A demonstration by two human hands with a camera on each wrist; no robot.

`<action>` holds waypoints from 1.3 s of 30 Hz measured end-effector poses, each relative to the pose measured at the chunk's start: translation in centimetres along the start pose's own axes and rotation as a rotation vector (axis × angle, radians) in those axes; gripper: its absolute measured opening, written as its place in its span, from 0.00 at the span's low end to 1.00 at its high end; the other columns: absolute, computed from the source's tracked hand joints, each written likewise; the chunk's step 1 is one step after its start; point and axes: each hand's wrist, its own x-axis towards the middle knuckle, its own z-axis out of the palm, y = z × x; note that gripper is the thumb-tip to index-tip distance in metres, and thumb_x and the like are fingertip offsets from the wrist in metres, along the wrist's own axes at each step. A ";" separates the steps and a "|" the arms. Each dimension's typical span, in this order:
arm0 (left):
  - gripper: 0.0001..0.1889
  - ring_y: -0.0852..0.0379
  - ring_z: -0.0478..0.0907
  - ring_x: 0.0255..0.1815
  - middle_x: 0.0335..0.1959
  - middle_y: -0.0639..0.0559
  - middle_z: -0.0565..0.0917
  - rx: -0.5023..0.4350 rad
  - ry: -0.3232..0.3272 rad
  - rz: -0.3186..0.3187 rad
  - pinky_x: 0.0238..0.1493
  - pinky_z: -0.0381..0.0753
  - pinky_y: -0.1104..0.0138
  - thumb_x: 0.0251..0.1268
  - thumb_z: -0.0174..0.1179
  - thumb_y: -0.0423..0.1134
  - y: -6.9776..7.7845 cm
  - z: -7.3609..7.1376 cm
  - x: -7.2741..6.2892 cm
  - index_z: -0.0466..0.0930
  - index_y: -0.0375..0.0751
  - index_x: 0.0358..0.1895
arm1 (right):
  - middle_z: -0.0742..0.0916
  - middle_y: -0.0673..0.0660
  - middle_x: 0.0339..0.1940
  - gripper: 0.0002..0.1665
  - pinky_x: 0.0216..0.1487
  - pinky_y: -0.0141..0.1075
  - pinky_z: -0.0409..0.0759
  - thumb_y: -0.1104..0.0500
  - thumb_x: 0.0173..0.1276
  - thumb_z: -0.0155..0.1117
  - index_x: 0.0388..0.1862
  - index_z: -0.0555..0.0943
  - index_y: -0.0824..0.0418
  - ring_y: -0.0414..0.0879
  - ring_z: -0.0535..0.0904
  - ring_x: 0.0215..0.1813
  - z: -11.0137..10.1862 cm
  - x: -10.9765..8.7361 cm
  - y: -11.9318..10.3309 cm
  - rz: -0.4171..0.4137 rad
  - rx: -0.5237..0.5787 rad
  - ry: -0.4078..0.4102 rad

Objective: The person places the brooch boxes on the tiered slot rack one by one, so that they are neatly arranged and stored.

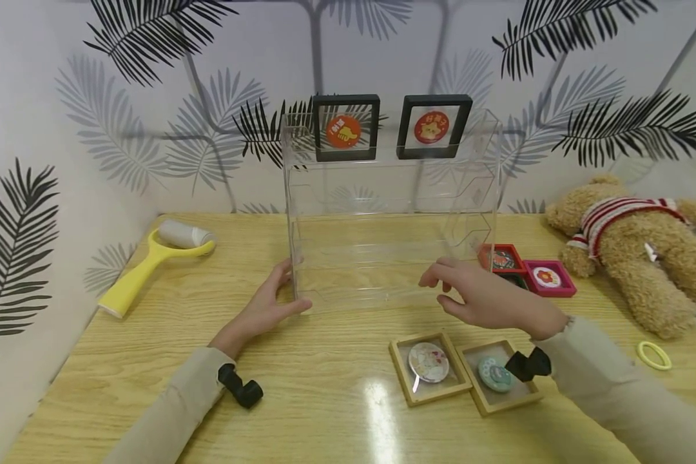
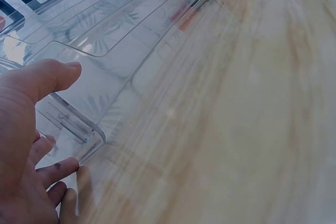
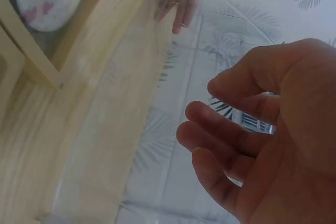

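Observation:
A clear tiered acrylic rack (image 1: pixel 377 258) stands in the middle of the table. My left hand (image 1: pixel 267 303) is at its lower left corner, thumb extended at the front and fingers along the side. In the left wrist view those fingertips (image 2: pixel 71 165) meet the rack's bottom corner. My right hand (image 1: pixel 478 293) is in front of the rack's lower right part, fingers loosely bent with nothing between them. On the top tier lean two black frames with round badges, an orange thumbs-up one (image 1: pixel 345 131) and a red cartoon one (image 1: pixel 432 127).
Two wooden frames with badges, one pale (image 1: pixel 428 362) and one teal (image 1: pixel 495 374), lie in front. Red (image 1: pixel 501 259), dark green and magenta (image 1: pixel 549 278) frames sit at right. A yellow lint roller (image 1: pixel 142 270) lies left; a teddy bear (image 1: pixel 644 258) and yellow ring (image 1: pixel 653 356) lie right.

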 end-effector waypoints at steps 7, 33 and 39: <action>0.43 0.35 0.53 0.74 0.77 0.42 0.51 0.001 0.001 -0.002 0.71 0.50 0.40 0.62 0.65 0.36 -0.1 0.0 0.0 0.48 0.43 0.76 | 0.81 0.58 0.46 0.17 0.44 0.41 0.80 0.66 0.66 0.62 0.53 0.77 0.65 0.50 0.79 0.45 1.9 -1.4 0.2 0.010 0.050 -0.114; 0.42 0.35 0.55 0.74 0.77 0.42 0.52 -0.009 -0.008 0.002 0.71 0.50 0.39 0.62 0.65 0.36 -0.1 0.3 0.0 0.49 0.45 0.76 | 0.70 0.62 0.56 0.67 0.53 0.48 0.73 0.37 0.42 0.79 0.70 0.59 0.73 0.53 0.66 0.56 5.1 -5.1 0.5 0.051 0.162 -0.296; 0.43 0.34 0.55 0.73 0.76 0.40 0.52 -0.001 0.001 0.005 0.70 0.51 0.39 0.62 0.65 0.36 -0.1 0.1 0.0 0.49 0.44 0.76 | 0.70 0.61 0.54 0.65 0.49 0.47 0.72 0.44 0.39 0.83 0.69 0.61 0.71 0.52 0.65 0.53 5.7 -4.7 0.4 0.055 0.120 -0.271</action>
